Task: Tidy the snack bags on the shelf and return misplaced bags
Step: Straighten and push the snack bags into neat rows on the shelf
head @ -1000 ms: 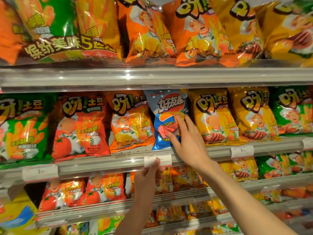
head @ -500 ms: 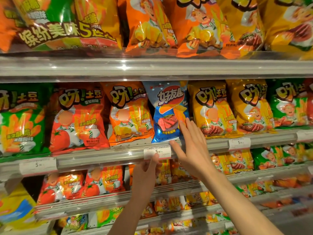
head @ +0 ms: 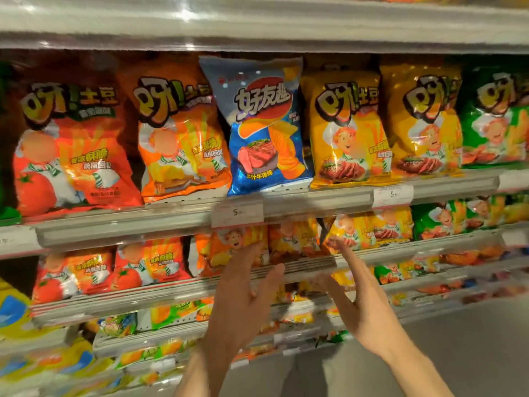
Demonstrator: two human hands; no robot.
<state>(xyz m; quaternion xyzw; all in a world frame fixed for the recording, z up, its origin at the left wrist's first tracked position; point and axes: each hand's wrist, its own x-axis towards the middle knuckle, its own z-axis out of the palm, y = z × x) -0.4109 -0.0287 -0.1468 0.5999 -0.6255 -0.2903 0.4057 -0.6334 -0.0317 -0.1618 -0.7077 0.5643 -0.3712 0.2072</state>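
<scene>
A blue steak-flavour chip bag (head: 263,124) stands upright on the middle shelf (head: 126,224), alone among potato-stick bags: a red tomato bag (head: 71,147) and an orange bag (head: 177,138) on its left, two yellow bags (head: 346,130) and a green bag (head: 495,116) on its right. My left hand (head: 243,299) and my right hand (head: 357,296) hang below that shelf with fingers straight, palms facing each other. Neither hand touches a bag.
A price tag (head: 237,213) sits on the shelf rail under the blue bag, another price tag (head: 392,194) further right. Lower shelves (head: 143,293) hold smaller bags of the same kinds. The upper shelf's rail (head: 257,27) runs across the top. Grey floor (head: 472,339) shows bottom right.
My right hand has left the blue bag and dropped below the shelf rail. My left hand has come off the price tag and opened. The view has tilted down and closer.
</scene>
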